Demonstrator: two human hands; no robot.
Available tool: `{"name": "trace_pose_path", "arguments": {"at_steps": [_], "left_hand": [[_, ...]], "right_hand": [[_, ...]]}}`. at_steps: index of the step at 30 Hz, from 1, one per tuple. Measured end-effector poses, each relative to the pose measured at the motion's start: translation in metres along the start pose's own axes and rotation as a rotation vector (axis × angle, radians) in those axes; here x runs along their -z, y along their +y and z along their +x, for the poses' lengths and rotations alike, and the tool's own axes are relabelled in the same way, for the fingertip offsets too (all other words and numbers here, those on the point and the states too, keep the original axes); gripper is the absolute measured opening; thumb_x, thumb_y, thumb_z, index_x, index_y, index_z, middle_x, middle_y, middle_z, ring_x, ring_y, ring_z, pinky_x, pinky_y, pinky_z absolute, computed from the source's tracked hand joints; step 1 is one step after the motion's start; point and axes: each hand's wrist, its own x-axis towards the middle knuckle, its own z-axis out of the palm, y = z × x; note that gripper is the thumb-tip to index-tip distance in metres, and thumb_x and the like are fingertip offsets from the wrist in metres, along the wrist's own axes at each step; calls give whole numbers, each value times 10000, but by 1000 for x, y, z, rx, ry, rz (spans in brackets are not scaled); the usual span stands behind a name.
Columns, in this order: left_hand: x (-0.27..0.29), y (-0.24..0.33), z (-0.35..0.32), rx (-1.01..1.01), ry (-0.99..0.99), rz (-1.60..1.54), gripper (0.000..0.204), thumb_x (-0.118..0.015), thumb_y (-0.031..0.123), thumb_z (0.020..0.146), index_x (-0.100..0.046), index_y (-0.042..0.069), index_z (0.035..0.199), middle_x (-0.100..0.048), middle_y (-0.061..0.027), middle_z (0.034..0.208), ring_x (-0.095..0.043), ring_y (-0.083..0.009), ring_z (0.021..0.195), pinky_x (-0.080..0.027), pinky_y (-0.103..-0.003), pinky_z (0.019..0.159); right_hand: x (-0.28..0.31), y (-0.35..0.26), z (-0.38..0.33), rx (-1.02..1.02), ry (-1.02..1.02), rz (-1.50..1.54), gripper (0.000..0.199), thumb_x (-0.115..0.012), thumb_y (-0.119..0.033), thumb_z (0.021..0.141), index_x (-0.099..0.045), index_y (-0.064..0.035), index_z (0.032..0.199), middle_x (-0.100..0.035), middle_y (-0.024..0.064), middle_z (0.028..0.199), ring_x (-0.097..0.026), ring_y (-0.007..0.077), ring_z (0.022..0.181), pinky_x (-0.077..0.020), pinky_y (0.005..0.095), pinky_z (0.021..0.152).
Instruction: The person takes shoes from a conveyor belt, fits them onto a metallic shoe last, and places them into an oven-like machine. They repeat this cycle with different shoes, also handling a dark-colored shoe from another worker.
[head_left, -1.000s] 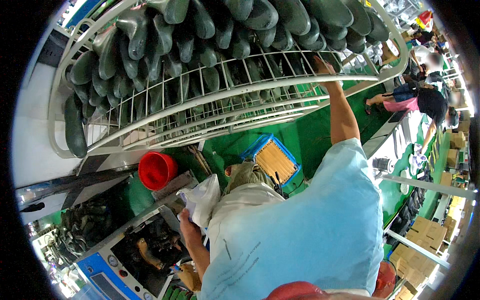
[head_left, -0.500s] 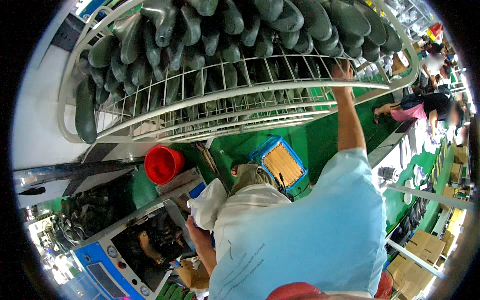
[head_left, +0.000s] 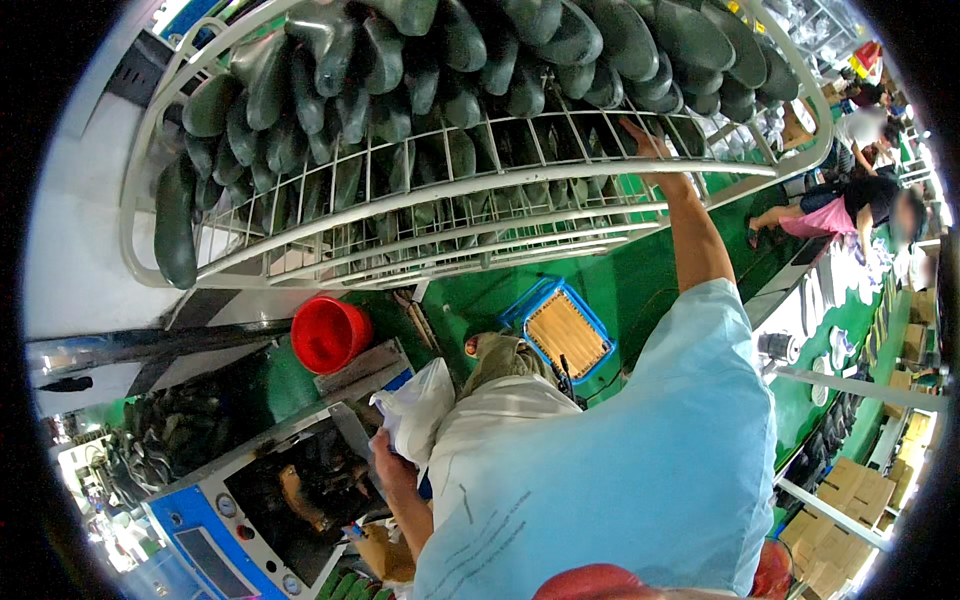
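A white wire rack [head_left: 430, 190] fills the upper part of the view. Dark, foot-shaped shoe lasts [head_left: 465, 40] are piled on its top shelf, and more show through the wires below. My right hand [head_left: 648, 148] reaches in behind the rack's front rail, its fingers stretched toward the lasts. Nothing shows in its grasp, though the wires partly cover it. Down by my left side, my left hand [head_left: 392, 462] is closed on a crumpled white plastic bag [head_left: 418, 408]. Part of that hand is hidden by the bag.
On the green floor stand a red bucket [head_left: 330, 335] and a blue crate with a slatted wooden top [head_left: 568, 335]. A blue-and-white machine with gauges [head_left: 205, 550] is at lower left. Co-workers [head_left: 850, 215] are by a bench at right, near cardboard boxes [head_left: 850, 490].
My right hand has shifted slightly left along the rack, and its fingers now point further left. My left hand and the bag have barely moved.
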Motion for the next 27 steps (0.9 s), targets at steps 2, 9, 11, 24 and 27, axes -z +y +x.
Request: {"name": "trace_pose_path", "arguments": {"at_steps": [2,9,11,24,27], "left_hand": [[3,-3,7,8,-87,-50,580,-590,432,974,-537,-2,1355,-646,-178,1279,-641,-323,1136,-496,-464,995],[14,-16,0,21,-117,-117,636,-525,475,998,-491,7,1428,-614,-179,1361,-611,-336,1227,-474,-482,1049],[11,-17,1,15,-149,-133,648,-512,484,1001,-481,9,1440,-605,-178,1377,-602,-339,1246,-469,-484,1060],[14,-10,5,56,-120,-47,547,-545,426,1005,-538,15,1367,-623,-165,1338,-607,-313,1215,-455,-448,1063],[4,-10,0,37,-84,-64,504,-574,410,998,-564,24,1322,-642,-153,1294,-624,-301,1176,-473,-442,1034]], "right_hand": [[20,-2,-5,-77,-24,23,736,-681,-233,889,-380,-6,1521,-550,221,1439,-561,392,1288,-453,439,1088],[59,-93,3,-488,-35,201,694,-676,-203,895,-425,-62,1526,-540,237,1451,-564,400,1290,-465,450,1072],[53,-86,-17,-253,286,29,729,-742,-299,850,-475,-61,1485,-633,231,1311,-631,407,1167,-529,474,962],[52,23,-64,-215,-137,-211,583,-632,-172,855,-520,-44,1413,-658,202,1223,-624,362,1109,-492,455,978],[57,45,-61,-376,-225,-215,483,-611,-233,879,-599,-77,1335,-677,217,1203,-637,396,1107,-506,491,955]]}}
